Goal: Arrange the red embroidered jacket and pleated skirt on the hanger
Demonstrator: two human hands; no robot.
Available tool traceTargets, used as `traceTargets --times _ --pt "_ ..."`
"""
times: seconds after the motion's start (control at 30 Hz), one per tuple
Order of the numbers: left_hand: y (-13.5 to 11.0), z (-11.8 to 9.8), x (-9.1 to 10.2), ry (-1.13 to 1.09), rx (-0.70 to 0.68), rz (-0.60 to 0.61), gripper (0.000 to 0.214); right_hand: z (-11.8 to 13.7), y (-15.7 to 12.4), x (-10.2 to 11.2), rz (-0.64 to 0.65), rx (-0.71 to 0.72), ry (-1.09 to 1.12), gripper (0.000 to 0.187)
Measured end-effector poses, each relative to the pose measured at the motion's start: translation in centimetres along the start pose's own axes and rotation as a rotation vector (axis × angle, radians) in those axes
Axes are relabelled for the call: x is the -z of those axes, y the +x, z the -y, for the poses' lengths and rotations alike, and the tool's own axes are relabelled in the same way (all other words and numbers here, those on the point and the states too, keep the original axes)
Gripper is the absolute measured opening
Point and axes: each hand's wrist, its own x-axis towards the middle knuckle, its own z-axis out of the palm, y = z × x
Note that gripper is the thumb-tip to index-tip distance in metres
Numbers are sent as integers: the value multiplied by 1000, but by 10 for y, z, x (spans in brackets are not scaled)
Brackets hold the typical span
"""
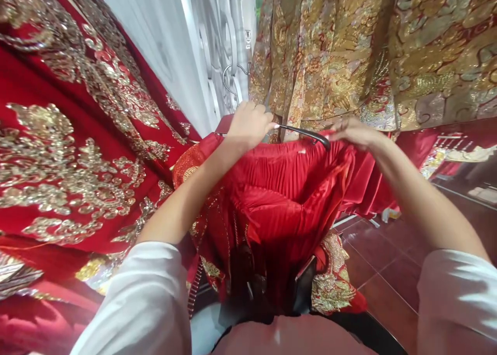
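Note:
A red pleated skirt (272,174) with gold-embroidered panels hangs in front of me. Its open waist faces up. A black hanger (305,132) lies along the waist, its right end showing at the inside edge. My left hand (248,123) is closed around the hanger's middle, just below its metal hook (225,78). With fingers pinched, my right hand (355,132) holds the skirt's waistband beside the hanger's right end. The left end of the hanger is hidden behind my left hand and the cloth.
Red garments with gold sequins (73,153) hang close on the left. Gold embroidered cloth (334,55) hangs at the back right, and a white curtain (163,44) at the back left. Dark red floor tiles (384,262) show at the lower right.

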Motion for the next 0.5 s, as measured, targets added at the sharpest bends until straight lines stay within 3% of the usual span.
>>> traceTargets --times 0.07,0.13,0.2,0.27,0.3,0.37,0.43,0.5 --pt "0 -2 1 18 6 -8 41 36 23 6 -43 -55 -148 25" --pt "2 -6 1 54 28 -21 38 83 38 7 -201 -42 -315 27" --pt "4 -10 -1 108 62 -24 35 128 34 -3 -308 137 -469 23" --pt "6 -13 -1 151 91 -18 32 159 8 -28 -307 362 -642 15" --pt "7 -14 -1 162 100 -8 32 166 -12 -46 -293 420 -726 15" --pt "8 -15 -1 160 101 20 33 162 -55 -89 -132 259 -933 24" --pt "5 -16 2 149 88 57 36 141 -93 -131 139 173 -919 30" --pt "-4 -16 9 131 39 69 38 116 -115 -160 248 103 -867 33"
